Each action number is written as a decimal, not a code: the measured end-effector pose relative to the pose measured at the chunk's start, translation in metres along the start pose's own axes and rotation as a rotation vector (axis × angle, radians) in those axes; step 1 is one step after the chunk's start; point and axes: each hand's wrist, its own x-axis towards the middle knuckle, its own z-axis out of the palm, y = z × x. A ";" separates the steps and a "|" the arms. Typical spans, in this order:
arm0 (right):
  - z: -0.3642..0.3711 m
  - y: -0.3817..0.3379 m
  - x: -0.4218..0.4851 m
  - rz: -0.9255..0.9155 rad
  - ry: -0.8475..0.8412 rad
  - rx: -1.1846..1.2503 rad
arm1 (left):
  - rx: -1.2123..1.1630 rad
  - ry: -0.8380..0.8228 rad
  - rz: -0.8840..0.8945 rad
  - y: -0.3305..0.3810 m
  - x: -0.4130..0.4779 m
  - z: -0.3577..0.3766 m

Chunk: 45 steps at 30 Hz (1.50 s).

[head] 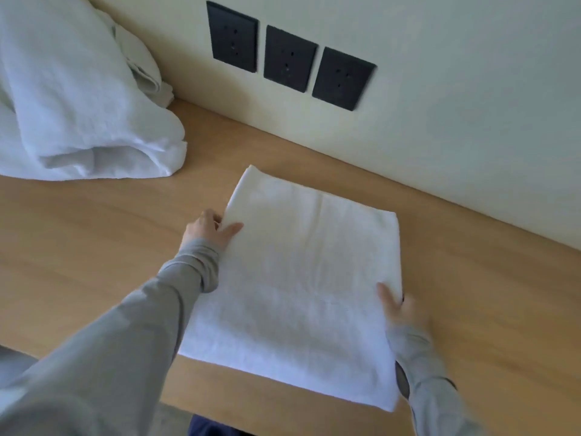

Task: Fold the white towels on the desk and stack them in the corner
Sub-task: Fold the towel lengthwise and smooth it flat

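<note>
Folded towel (301,278), flat at the centre of the wooden surface (471,294), is held by the left hand (209,229) at 10 o'clock and the right hand (401,309) at 4 o'clock, each grip closed on an edge; unfolded towels (78,105) are heaped at 10 o'clock.

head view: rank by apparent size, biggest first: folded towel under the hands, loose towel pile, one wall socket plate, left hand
1. folded towel, though it sits nearer the camera.
2. loose towel pile, cropped by the frame edge, so the order of 1 and 2 is unsure.
3. wall socket plate.
4. left hand, close to the plate in area.
</note>
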 end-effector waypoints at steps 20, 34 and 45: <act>0.033 0.038 -0.003 -0.653 0.017 -0.429 | 0.676 -0.072 0.748 -0.053 -0.062 0.040; 0.003 0.074 -0.083 -1.047 -0.207 -0.724 | 0.884 -0.300 1.056 -0.108 -0.098 -0.020; -0.010 0.074 -0.074 -1.139 -0.052 -0.619 | 0.804 -0.210 1.236 -0.093 -0.084 -0.033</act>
